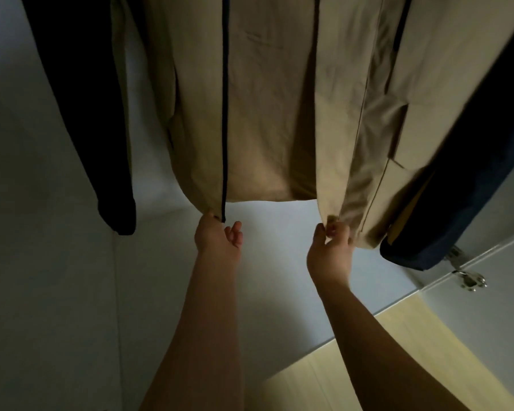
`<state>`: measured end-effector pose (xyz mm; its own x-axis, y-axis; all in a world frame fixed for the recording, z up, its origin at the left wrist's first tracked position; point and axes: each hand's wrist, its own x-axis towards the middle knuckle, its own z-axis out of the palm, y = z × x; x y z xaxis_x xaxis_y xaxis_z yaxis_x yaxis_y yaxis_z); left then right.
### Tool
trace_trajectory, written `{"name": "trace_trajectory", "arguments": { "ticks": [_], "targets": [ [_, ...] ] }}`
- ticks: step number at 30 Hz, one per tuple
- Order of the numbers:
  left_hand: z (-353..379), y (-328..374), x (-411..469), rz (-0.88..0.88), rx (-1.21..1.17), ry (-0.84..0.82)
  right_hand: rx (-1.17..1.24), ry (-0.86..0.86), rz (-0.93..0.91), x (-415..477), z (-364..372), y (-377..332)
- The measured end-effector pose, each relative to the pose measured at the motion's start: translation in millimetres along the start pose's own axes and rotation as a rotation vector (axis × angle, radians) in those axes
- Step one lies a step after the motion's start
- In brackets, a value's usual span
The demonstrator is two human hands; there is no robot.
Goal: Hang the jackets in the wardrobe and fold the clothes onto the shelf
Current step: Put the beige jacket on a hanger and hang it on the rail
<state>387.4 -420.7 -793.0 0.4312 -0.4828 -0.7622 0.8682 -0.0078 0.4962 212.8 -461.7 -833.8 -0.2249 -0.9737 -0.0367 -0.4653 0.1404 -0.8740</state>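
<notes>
Your two forearms in view, both bare from lower frame edge up to wrist; no sleeve or cuff showing on either. Your left hand (218, 237): bare, no glove, no ring or watch to be seen, no strap at wrist. Your right hand (330, 250): bare too, short rounded nails showing on curled fingers (334, 229), wrist plain. Light dim, so fine marks on your arms cannot be told. Rest of your body out of frame.
</notes>
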Motion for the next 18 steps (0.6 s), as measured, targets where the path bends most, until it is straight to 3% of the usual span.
{"name": "trace_trajectory", "arguments": {
  "ticks": [4,7,12,16,18],
  "targets": [
    [4,-9,14,-0.025,-0.108,-0.095,0.455,-0.183,0.277,-3,-29,7],
    [2,-14,27,-0.051,-0.254,-0.196,0.618,-0.196,0.343,3,-51,15],
    [-7,-5,47,-0.054,-0.277,-0.286,0.560,-0.152,0.298,11,-63,29],
    [-4,-1,48,-0.030,-0.119,-0.203,0.430,-0.181,0.279,14,-60,32],
    [2,-9,40,-0.061,-0.041,-0.237,0.430,-0.228,0.318,15,-56,32]
  ]
}}
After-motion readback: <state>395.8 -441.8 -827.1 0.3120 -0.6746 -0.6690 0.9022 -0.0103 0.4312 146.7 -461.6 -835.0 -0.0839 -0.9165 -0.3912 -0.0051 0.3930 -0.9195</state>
